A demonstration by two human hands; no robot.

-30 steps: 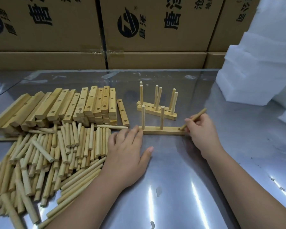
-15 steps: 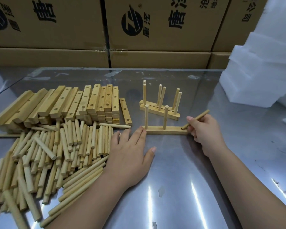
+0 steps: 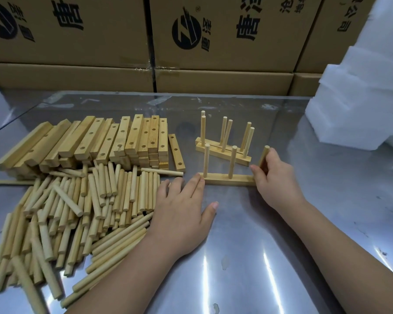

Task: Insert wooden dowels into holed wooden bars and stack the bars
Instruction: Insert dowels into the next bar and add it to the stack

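Right hand (image 3: 275, 177) pinches a dowel (image 3: 264, 156) near upright over the bar (image 3: 227, 179), three o'clock end; left hand (image 3: 182, 214) lies spread flat at nine.

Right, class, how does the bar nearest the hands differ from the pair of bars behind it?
The near bar holds two upright dowels; the pair of bars holds six. The near bar lies alone; the pair sits side by side, angled. The right hand holds a third dowel at the near bar's end; the pair is untouched. All are pale wood, flat on the table.
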